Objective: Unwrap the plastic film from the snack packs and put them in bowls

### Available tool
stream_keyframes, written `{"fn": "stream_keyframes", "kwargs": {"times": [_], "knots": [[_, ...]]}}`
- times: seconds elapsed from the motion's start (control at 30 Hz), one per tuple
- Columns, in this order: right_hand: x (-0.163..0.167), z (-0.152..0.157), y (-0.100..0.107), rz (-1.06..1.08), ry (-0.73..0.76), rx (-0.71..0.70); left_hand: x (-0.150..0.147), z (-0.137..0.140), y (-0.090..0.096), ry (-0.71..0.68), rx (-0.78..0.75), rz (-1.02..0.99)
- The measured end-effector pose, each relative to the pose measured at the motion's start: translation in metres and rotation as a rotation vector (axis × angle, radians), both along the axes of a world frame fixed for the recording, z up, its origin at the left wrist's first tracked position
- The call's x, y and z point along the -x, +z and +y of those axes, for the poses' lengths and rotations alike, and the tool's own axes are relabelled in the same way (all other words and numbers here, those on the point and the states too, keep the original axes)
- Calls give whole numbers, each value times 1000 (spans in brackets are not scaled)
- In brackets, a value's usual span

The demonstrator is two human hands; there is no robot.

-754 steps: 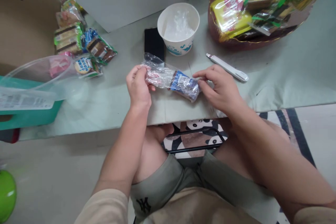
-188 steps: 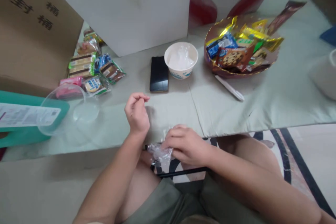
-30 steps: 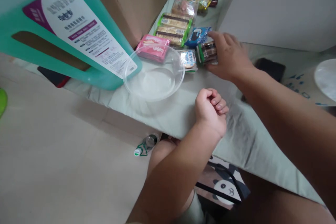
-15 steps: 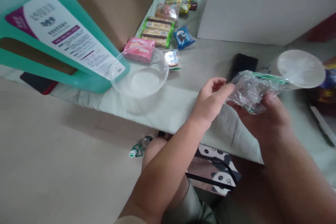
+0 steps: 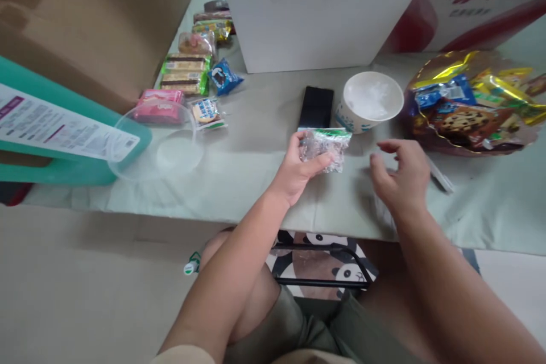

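A crinkled clear plastic packet (image 5: 330, 151) with a green strip along its top is pinched in my left hand (image 5: 294, 168), thumb across its front. My right hand (image 5: 403, 176) is off to the right, apart from the packet, its fingers half curled with a gap between thumb and forefinger; nothing shows in it. Beyond the hands stands a paper cup (image 5: 347, 116) with crumpled clear plastic inside. Left of the cup lies a black phone (image 5: 316, 107), its near end behind the packet. A thin white object (image 5: 441, 176) lies partly behind my right hand.
A gold-rimmed bowl (image 5: 412, 105) of wrapped snacks stands at the right. Leftward are a clear plastic bowl (image 5: 179, 153), a row of packaged snacks (image 5: 183, 79) and a large green-tinted jug (image 5: 77, 173). A cardboard box (image 5: 98, 28) and a white box (image 5: 307, 11) stand behind.
My right hand has let go of the packet and moved away to the right. The packet stays in my left hand. The view has swung right, bringing the gold-rimmed bowl into sight.
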State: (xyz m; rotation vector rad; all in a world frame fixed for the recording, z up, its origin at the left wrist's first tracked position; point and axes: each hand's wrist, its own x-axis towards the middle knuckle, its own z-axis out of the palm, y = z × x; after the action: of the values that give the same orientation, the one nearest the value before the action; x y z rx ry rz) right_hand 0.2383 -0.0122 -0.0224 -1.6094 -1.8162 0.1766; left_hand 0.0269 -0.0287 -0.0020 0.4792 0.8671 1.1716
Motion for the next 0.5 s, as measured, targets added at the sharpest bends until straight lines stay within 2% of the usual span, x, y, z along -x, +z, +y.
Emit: {"fn": "stream_keyframes", "kwargs": {"times": [0.1, 0.2, 0.33, 0.5], "knots": [[-38, 5, -4, -172, -123, 70, -3, 2, -3, 35, -9, 55], [-63, 0, -9, -286, -200, 144, -5, 4, -6, 10, -24, 110], [-74, -12, -14, -318, -198, 131, -9, 7, -8, -17, 1, 137], [-73, -16, -15, -238, -188, 232, -12, 10, -7, -38, 18, 116]]}}
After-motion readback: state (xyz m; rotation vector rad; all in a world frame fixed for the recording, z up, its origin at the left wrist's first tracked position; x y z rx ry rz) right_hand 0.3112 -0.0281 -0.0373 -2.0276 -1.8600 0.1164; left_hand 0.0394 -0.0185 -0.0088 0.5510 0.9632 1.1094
